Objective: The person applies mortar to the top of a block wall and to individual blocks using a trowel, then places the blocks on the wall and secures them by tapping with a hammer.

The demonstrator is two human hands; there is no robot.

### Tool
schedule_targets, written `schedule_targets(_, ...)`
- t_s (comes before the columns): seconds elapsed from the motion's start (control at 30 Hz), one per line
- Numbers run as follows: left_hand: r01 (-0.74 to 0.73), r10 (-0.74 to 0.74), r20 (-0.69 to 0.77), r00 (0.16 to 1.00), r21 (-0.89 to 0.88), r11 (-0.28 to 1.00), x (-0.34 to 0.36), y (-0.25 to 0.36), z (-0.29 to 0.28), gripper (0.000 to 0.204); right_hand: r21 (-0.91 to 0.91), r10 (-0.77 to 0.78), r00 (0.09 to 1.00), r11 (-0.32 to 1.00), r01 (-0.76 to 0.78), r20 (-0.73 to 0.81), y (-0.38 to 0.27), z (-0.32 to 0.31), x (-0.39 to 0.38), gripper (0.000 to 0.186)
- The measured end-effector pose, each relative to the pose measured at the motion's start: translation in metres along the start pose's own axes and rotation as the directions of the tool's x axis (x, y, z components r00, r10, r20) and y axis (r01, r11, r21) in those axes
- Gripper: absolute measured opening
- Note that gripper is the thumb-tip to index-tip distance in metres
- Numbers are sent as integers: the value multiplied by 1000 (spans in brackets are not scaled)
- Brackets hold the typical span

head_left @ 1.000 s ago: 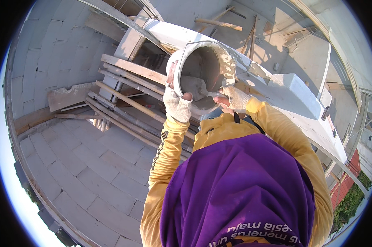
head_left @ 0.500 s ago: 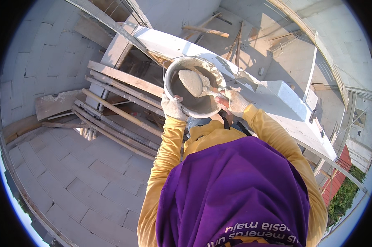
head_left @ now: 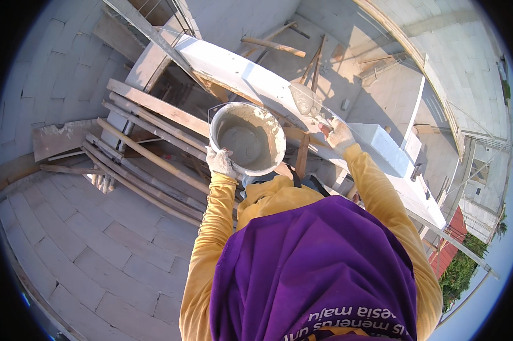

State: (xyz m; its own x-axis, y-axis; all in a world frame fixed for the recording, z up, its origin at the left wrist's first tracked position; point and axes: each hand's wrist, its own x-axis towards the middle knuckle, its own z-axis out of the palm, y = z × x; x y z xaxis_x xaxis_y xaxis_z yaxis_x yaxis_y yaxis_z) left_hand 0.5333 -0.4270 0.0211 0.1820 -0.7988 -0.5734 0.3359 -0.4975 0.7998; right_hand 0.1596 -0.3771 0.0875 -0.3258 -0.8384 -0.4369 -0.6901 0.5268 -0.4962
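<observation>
My left hand [head_left: 221, 162], in a cream fingerless glove, grips the lower-left rim of a mortar-crusted bucket [head_left: 271, 142] with a wire handle and a little grey mortar inside. My right hand [head_left: 339, 135], gloved the same way, is closed on the handle of a trowel. The trowel's mortar-covered blade [head_left: 304, 99] is up and right of the bucket, over the top of a long white block wall [head_left: 250, 79]. Whether it touches the wall I cannot tell. A pale blue-white block [head_left: 371, 143] stands on the wall just right of my right hand.
Wooden planks and poles [head_left: 154, 122] form scaffolding left of the bucket. A block-built wall [head_left: 97, 238] curves across the lower left. Beyond the white wall is a lower floor [head_left: 361, 79] with loose timber [head_left: 273, 45]. A red roof [head_left: 452, 233] and greenery show at far right.
The trowel has come out of the bucket with mortar and moved up and right over the white wall. The bucket, in my left hand, has shifted down and left in the picture.
</observation>
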Motion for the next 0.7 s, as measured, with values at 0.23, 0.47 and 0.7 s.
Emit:
schedule_targets(0.23, -62, 63, -131, 989, 12, 998, -12, -5, -53, 43, -397, -66, 996, 914, 85, 62, -85, 7, 47, 50)
schedule_targets(0.47, 11, -4, -265, 964, 26, 1000, -28, -20, -97, 23, -432, -155, 976, 878, 206, 151, -216, 8, 71, 39)
schedule_targets(0.7, 18, -34, -332, 943, -51, 999, -33, -36, -114, 21, -478, -292, 949, 821, 312, 119, -268, 60, 133, 35)
